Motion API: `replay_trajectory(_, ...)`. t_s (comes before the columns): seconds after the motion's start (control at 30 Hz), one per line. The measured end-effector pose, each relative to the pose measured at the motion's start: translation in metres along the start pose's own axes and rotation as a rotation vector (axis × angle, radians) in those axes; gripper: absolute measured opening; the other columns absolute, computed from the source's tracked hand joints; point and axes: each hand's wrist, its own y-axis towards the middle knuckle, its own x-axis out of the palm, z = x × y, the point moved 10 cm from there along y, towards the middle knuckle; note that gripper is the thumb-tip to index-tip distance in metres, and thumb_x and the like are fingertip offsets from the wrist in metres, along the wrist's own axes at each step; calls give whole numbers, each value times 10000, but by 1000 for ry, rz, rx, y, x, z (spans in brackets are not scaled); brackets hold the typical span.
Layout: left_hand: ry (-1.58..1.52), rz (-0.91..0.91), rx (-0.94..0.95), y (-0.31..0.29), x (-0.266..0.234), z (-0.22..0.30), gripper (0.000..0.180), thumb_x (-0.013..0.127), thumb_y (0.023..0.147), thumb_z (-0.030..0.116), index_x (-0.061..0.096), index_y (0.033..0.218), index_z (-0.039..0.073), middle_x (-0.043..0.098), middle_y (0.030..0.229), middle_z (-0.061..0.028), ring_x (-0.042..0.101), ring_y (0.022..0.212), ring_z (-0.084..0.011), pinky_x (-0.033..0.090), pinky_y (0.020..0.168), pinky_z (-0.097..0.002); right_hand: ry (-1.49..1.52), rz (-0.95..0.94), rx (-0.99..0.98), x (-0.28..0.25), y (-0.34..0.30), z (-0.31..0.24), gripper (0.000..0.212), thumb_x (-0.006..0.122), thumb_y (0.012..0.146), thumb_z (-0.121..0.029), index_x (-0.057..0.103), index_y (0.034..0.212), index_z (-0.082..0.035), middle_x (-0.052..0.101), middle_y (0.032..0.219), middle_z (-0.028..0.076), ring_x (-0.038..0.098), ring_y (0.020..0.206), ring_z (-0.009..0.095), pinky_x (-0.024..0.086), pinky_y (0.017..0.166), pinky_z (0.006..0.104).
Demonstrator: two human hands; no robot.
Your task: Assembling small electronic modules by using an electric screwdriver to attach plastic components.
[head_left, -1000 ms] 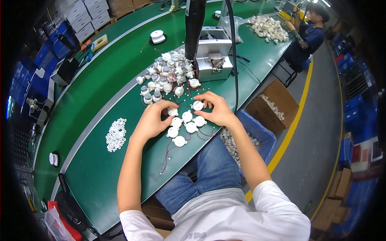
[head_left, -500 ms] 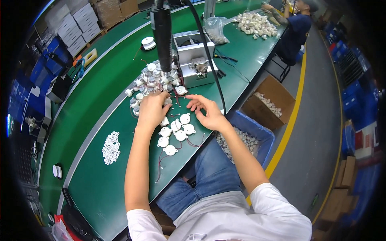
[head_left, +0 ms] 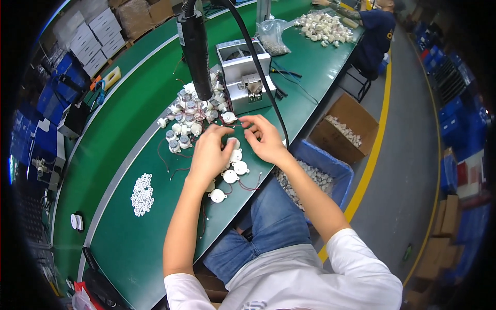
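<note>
My left hand (head_left: 211, 154) is closed, its thumb and fingers curled at a white round wired part (head_left: 234, 142); its fingers partly hide the grip. Just to the right, my right hand (head_left: 264, 139) has thumb and forefinger bent together at a thin dark wire (head_left: 235, 125) running across the gap between the hands. Several white discs with side ears (head_left: 230, 176) and thin dark-red wires lie below the hands on the green table (head_left: 116, 243). Beyond my left hand is a heap of white parts with clear-grey ends (head_left: 188, 111); one white part (head_left: 228, 118) sits by the machine.
A black cylindrical tool (head_left: 195, 59) hangs over the heap, beside a silver machine (head_left: 249, 88). Small white rings (head_left: 142, 195) are spread on the left. A blue bin (head_left: 338, 191) and a carton (head_left: 364, 121) flank the table's right edge. A co-worker (head_left: 376, 33) sits far right.
My left hand has drawn back from the heap toward the discs, a white part now showing at its thumb. My right hand's fingers have come closer together. The view has shifted slightly.
</note>
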Motion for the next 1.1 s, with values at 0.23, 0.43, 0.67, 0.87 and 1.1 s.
replay_trajectory(0.23, -175, -9, -107, 6, 4, -31, 194, 728, 946, 169, 770, 1003, -12, 695, 948, -179, 706, 788, -345, 562, 753, -457, -425, -264, 54, 32, 42, -17, 401, 730, 941, -220, 669, 1323, -113, 728, 861, 122, 713, 735, 301, 551, 692, 410)
replay_trajectory(0.43, 54, 32, -51, 5, 0, -8, 307, 696, 990, 308, 746, 1092, 24, 704, 993, -204, 703, 913, -409, 556, 827, -498, -553, -249, -16, 27, 48, -20, 398, 776, 893, -245, 621, 1237, -118, 729, 785, 153, 716, 796, 407, 552, 732, 499)
replay_trajectory(0.67, 98, -17, 59, -3, 0, 3, 368, 755, 903, 294, 737, 1178, 49, 721, 1031, -154, 703, 847, -308, 561, 776, -431, -608, -257, 62, 6, 34, -17, 400, 817, 832, -315, 595, 1088, -102, 709, 736, 134, 718, 783, 402, 544, 704, 497)
replay_trajectory(0.87, 32, -90, -62, 1, 9, -17, 318, 707, 926, 240, 732, 1184, 55, 703, 992, -142, 704, 909, -333, 551, 833, -456, -236, -159, 199, -24, 16, 4, 503, 889, 809, -346, 561, 1043, -46, 598, 609, 42, 549, 556, 135, 425, 557, 327)
replay_trajectory(1.1, 152, -109, 56, -4, 6, 11, 384, 740, 922, 271, 708, 1235, 50, 706, 1057, -149, 703, 923, -307, 560, 833, -427, -400, -154, 134, -32, -21, -17, 443, 880, 809, -285, 581, 1069, -86, 609, 653, 37, 609, 583, 204, 464, 568, 361)
